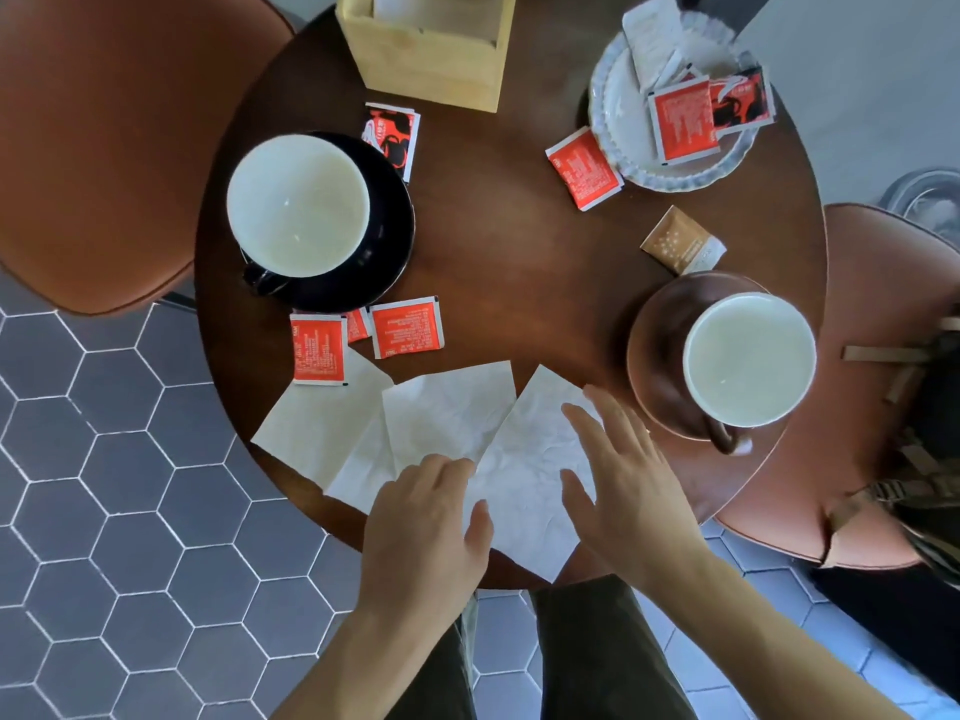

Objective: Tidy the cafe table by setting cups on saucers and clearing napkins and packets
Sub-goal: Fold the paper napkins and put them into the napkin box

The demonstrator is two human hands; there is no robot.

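Observation:
Three white napkins lie overlapped at the near edge of the round wooden table (519, 252): a left napkin (306, 428), a middle napkin (441, 407) and a right napkin (524, 485). My left hand (426, 527) rests open on the seam between the middle and right napkins. My right hand (623, 480) hovers open over the right napkin's right side. A black cup (298, 205) stands on a black saucer (389, 241) at the left. A brown cup (748, 358) stands on a brown saucer (660, 356) at the right. Red packets (318, 348) (408, 327) (584, 169) lie scattered on the table.
A white plate (623, 111) at the back right holds red packets and torn wrappers. A wooden napkin box (431, 44) stands at the back. A brown packet (680, 241) lies near the brown saucer. Orange chairs (104, 148) (883, 459) flank the table; a bag lies on the right chair.

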